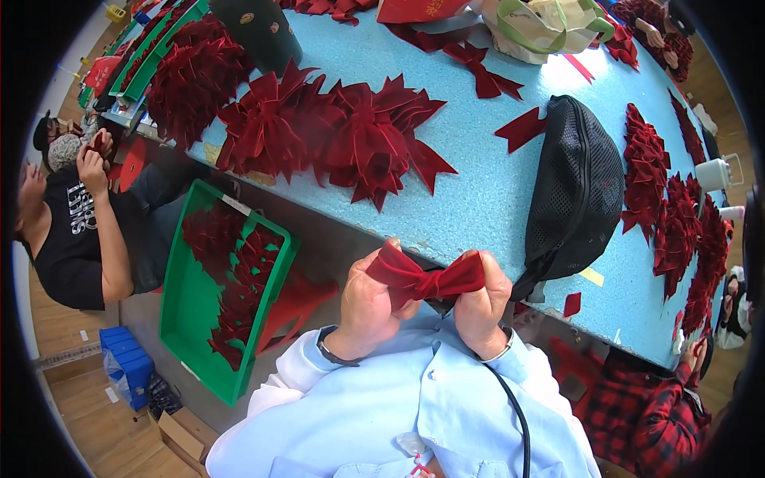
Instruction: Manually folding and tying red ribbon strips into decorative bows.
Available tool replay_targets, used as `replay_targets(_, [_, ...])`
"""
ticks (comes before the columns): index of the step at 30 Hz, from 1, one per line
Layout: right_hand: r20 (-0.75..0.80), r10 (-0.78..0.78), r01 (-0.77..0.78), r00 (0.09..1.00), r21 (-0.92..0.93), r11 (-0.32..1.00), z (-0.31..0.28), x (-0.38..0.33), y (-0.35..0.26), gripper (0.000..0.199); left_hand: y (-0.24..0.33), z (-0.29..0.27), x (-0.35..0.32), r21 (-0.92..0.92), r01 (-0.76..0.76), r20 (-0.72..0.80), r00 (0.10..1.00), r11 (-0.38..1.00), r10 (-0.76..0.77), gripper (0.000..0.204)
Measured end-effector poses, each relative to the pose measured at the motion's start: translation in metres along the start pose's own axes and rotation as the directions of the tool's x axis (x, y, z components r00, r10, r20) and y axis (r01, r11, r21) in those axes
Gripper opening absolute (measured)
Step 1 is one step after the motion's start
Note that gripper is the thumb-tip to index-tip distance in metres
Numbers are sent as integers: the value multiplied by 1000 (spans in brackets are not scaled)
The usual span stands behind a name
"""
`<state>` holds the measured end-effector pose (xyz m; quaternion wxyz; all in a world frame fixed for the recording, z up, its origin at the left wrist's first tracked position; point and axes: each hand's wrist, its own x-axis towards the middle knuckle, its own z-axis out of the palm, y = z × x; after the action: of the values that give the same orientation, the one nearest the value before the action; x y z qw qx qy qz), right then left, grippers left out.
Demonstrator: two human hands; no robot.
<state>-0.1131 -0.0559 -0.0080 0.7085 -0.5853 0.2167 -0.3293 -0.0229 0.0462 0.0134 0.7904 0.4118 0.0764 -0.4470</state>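
Note:
A dark red velvet bow point(426, 279) is stretched between my two hands, just off the table's near edge and in front of my chest. My left hand point(370, 301) pinches its left loop, fingers curled. On the other side my right hand point(484, 307) grips the right loop between thumb and fingers. The knot sits in the middle, with both loops spread sideways. Beyond my hands, heaped red bows point(366, 135) lie along the edge of the light blue table point(470, 199). A black mesh bag point(575, 183) rests close to my right hand.
At left below the table, a green crate point(179, 319) holds more bows. A dark cylinder point(259, 36) and a cream bag with green handles point(542, 28) stand farther back. Bow piles point(644, 167) line the right side. Co-workers sit left and right; a blue crate point(126, 366) is on the floor.

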Motion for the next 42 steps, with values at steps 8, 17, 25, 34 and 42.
replay_targets(8, [0, 105, -104, 995, 97, 990, 1, 4, 0, 10, 3, -6, 1, -6, 20, 54, 998, 1000, -20, 20])
replay_targets(17, [42, -49, 57, 998, -196, 979, -3, 11, -16, 10, 13, 7, 1, 214, -78, 38, 997, 974, 71, 25])
replay_targets(25, [261, -300, 397, 918, -571, 718, -11, 18, -23, 9, 17, 2, 5, 519, -259, 204, 963, 815, 176, 13])
replay_targets(34, [231, -293, 373, 928, -548, 749, -8, 13, -18, 7, 17, 5, 8, 624, -310, 309, 941, 717, 139, 11])
replay_targets(42, [167, -153, 208, 974, -398, 893, -9, 8, -16, 3, -4, 9, 5, 378, -280, 182, 957, 882, 226, 22])
